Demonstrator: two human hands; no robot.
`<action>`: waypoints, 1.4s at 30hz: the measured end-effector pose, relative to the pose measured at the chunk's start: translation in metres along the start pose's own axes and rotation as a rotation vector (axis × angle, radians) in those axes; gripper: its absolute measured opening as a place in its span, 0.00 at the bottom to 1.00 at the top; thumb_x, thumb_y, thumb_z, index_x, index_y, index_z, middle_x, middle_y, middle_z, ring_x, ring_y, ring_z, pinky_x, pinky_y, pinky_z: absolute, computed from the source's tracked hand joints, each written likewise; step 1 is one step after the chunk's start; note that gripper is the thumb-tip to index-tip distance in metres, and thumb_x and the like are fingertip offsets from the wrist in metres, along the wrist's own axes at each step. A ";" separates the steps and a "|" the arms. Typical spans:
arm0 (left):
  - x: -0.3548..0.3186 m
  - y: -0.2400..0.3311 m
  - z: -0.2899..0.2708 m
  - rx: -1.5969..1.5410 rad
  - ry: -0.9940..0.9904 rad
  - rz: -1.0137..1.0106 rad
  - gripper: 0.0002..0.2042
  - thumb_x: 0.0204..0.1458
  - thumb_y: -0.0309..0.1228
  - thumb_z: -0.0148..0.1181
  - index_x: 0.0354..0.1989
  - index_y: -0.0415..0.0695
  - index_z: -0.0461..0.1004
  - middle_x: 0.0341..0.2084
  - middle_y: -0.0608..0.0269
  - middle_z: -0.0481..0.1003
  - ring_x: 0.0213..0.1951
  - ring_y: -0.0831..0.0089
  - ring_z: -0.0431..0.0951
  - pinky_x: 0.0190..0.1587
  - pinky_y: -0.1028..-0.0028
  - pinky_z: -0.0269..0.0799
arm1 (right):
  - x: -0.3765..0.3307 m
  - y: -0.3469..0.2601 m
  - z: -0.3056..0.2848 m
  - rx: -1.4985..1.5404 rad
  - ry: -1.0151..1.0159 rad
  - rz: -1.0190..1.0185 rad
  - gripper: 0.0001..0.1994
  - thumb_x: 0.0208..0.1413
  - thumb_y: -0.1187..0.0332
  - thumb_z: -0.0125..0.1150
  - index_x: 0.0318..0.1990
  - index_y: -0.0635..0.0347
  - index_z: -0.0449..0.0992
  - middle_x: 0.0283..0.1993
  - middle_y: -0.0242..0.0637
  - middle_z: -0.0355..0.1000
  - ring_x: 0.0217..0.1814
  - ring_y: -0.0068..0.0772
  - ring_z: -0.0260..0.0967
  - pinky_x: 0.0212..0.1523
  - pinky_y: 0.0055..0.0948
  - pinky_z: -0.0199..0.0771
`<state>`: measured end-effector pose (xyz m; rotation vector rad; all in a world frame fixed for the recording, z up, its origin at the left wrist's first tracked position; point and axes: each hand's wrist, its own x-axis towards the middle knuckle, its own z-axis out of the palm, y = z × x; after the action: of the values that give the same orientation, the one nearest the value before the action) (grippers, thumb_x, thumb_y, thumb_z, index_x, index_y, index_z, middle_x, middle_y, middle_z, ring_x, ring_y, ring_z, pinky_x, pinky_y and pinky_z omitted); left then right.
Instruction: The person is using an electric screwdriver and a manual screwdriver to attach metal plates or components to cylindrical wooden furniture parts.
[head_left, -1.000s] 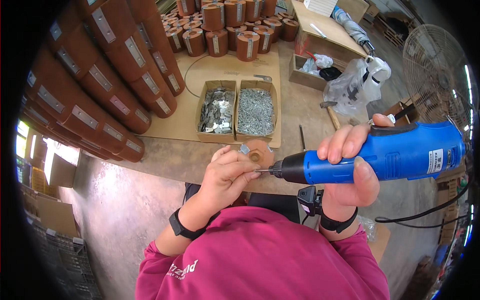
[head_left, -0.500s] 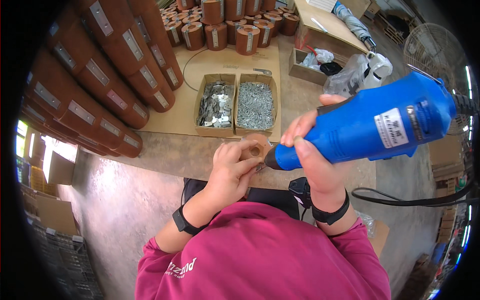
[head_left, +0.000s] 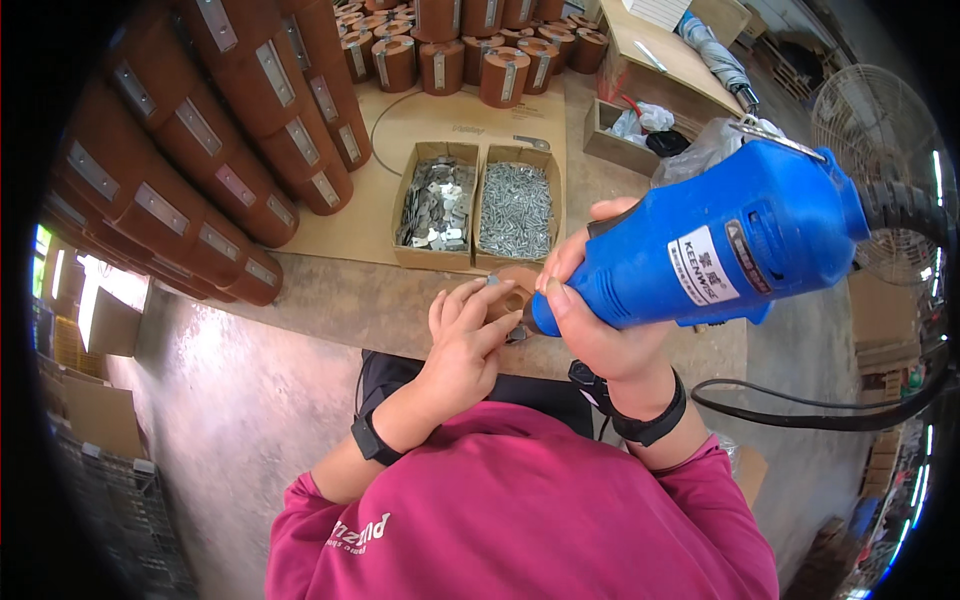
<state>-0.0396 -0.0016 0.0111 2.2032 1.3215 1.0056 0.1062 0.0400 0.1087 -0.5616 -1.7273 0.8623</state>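
My right hand is wrapped around a blue corded electric screwdriver, its dark nose pointing left and down. That nose meets the near right side of a short brown cylinder with a round hole, at the bench's front edge. My left hand grips the cylinder from the left, fingers across its top. A bit of metal shows beneath the nose; the exact contact is hidden by fingers and tool. Just beyond stand a cardboard box of flat metal plates and another of screws.
Tall stacks of brown cylinders with metal strips lean at the left; more cylinders stand at the back. A wooden tray with plastic bags lies at the back right. The tool's black cable loops at the right, near a fan.
The electric screwdriver and my right hand have shifted left and slightly down, toward the cylinder. My left hand keeps its hold with fingers slightly more spread. The view has shifted a little.
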 end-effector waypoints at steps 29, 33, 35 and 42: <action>0.016 -0.012 0.025 -0.253 0.179 -0.049 0.18 0.26 0.25 0.66 0.29 0.43 0.68 0.49 0.45 0.58 0.27 0.64 0.69 0.35 0.68 0.67 | 0.004 0.004 0.019 0.059 0.105 0.104 0.23 0.40 0.83 0.53 0.47 0.64 0.55 0.30 0.35 0.64 0.33 0.24 0.65 0.35 0.25 0.67; 0.016 -0.016 0.029 -0.200 0.213 -0.006 0.18 0.26 0.24 0.66 0.29 0.43 0.68 0.49 0.45 0.58 0.26 0.65 0.69 0.36 0.68 0.67 | 0.004 0.009 0.018 0.031 0.081 0.066 0.23 0.40 0.83 0.52 0.47 0.64 0.55 0.30 0.35 0.64 0.33 0.25 0.65 0.35 0.25 0.67; 0.016 -0.016 0.029 -0.216 0.198 -0.014 0.18 0.26 0.24 0.66 0.29 0.43 0.68 0.49 0.45 0.58 0.26 0.64 0.69 0.37 0.67 0.67 | 0.003 0.010 0.017 0.031 0.096 0.104 0.23 0.40 0.84 0.52 0.47 0.64 0.55 0.30 0.35 0.64 0.33 0.25 0.65 0.35 0.25 0.67; 0.014 -0.012 0.024 -0.175 0.205 0.009 0.19 0.26 0.25 0.67 0.30 0.43 0.68 0.49 0.44 0.58 0.26 0.65 0.69 0.36 0.68 0.67 | 0.004 0.007 0.011 0.054 0.009 0.091 0.26 0.40 0.83 0.52 0.49 0.65 0.53 0.30 0.36 0.64 0.32 0.27 0.65 0.35 0.27 0.67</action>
<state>-0.0249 0.0178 -0.0069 2.0214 1.2543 1.3276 0.0944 0.0444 0.1038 -0.6104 -1.6760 0.9660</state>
